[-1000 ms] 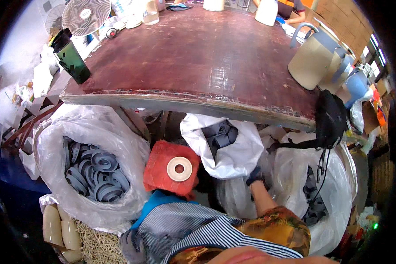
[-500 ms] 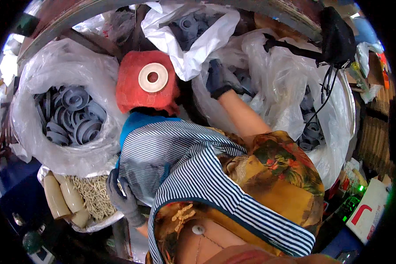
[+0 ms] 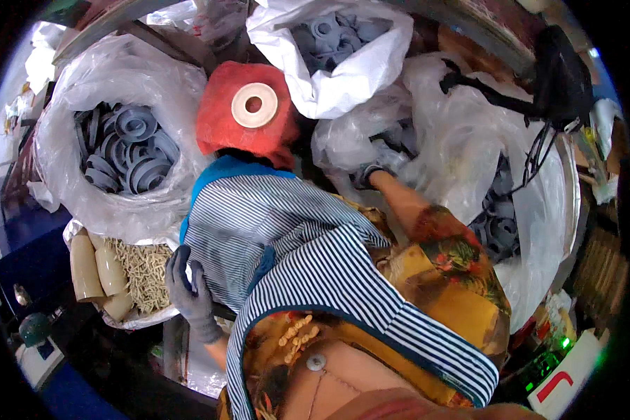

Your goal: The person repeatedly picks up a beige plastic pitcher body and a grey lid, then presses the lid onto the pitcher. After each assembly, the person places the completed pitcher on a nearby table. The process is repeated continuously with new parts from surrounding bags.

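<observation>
My left hand (image 3: 191, 297), in a grey glove with dark fingertips, is raised beside my striped apron (image 3: 241, 210). Its fingers are partly bent and apart, and I make out nothing held in them. Close by it stands a white-lined container (image 3: 147, 320) with short beige pieces (image 3: 143, 276) and several cream tubes (image 3: 85, 266). My right hand (image 3: 364, 176), in a dark glove, is low against the near side of a clear plastic bag (image 3: 336, 143) of grey parts (image 3: 399, 136). Its fingers are hidden.
A red-covered block (image 3: 213, 105) with a cream ring (image 3: 254, 105) on top stands ahead. Left of it is a clear bag (image 3: 56, 161) of grey ringed plastic parts (image 3: 134, 124); a white sack (image 3: 322, 98) lies beyond. Black cables (image 3: 535, 157) hang at the right.
My right hand has drawn back toward me, from the opening of the clear bag to its near side. My left hand has risen slightly. The whole view has shifted a little.
</observation>
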